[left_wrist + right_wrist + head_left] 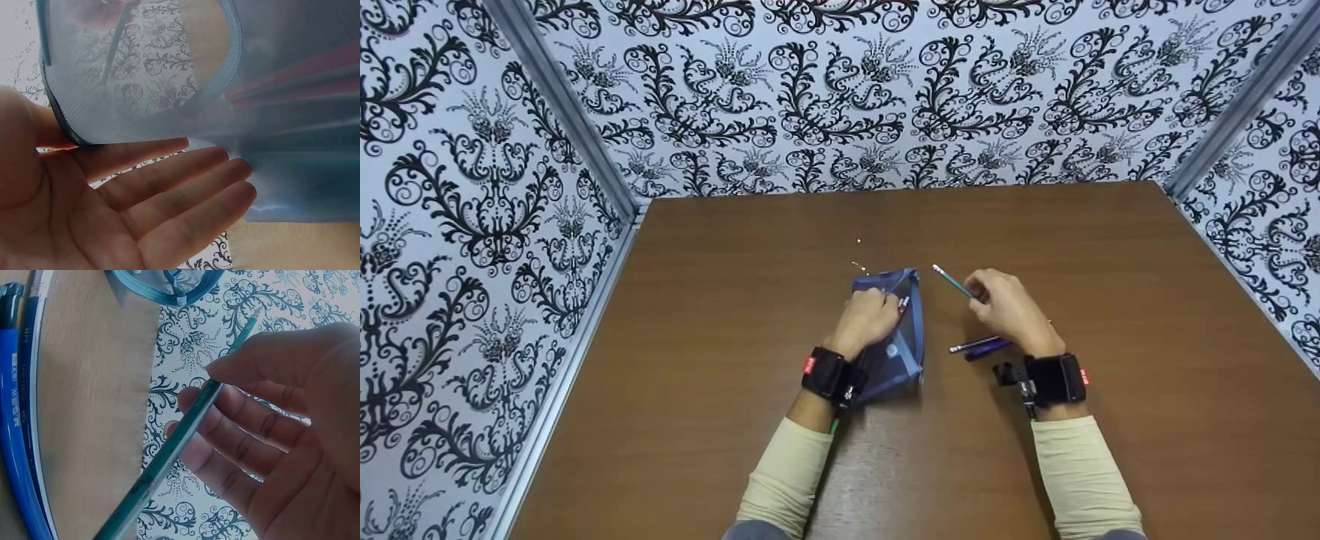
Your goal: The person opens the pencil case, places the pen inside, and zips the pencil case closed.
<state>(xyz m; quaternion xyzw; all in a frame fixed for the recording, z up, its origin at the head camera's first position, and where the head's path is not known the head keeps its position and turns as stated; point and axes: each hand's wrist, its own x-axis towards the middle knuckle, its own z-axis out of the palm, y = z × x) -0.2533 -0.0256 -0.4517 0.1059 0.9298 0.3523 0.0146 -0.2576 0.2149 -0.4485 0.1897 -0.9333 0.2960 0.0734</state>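
Observation:
My left hand (868, 322) pinches the edge of a see-through blue mesh pencil case (897, 367), lifted at its open side. In the left wrist view, the case (140, 121) lies between thumb and index finger, with the other fingers stretched out beneath it. Through the mesh show a long reddish thing (292, 70) and a teal one, both blurred. To the right of the case, my right hand (1006, 307) holds a green pencil (169, 453) between thumb and fingertips, off the table. Its pale end points toward the case in the head view.
A blue pen (12, 399) and a dark pencil (35, 382) lie side by side on the brown table (720, 300), below my right hand. Small bright bits, perhaps a zip pull (861, 267), show beyond the case. Patterned walls (840, 90) border the table.

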